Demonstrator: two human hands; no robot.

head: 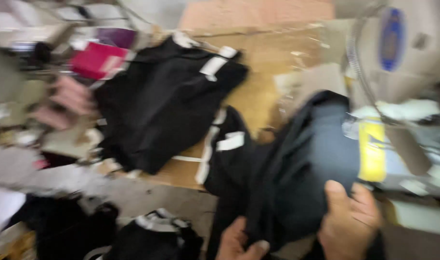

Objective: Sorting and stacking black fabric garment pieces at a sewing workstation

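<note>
While you hold the black garment (297,178) at the lower right of the view, keep both grips firm, because the cloth hangs loose and folds over itself between them. Your right hand (347,221) is closed over the near edge of the cloth, thumb on top and fingers curled underneath. Your left hand (239,243) pinches the lower fold, thumb pressed against the fabric; the rest of that hand is cut off by the frame edge. The picture is blurred, so finer detail of either grip cannot be made out.

Spread the cloth flat between both hands before you set it anywhere, and keep the trailing part off the other pieces. A second black garment (164,106) with white trim lies spread on the brown counter (273,62) just beyond, and a narrow dark piece (229,149) with white bands lies between the two, touching the one you hold. More dark pieces (152,236) sit at the lower left. To the right stands a pale machine (403,58) with a yellow tag (371,149) close to the held cloth; keep the fabric away from it. A pink, blurred shape (68,103) at the left may be another person's hand; this cannot be confirmed.
</note>
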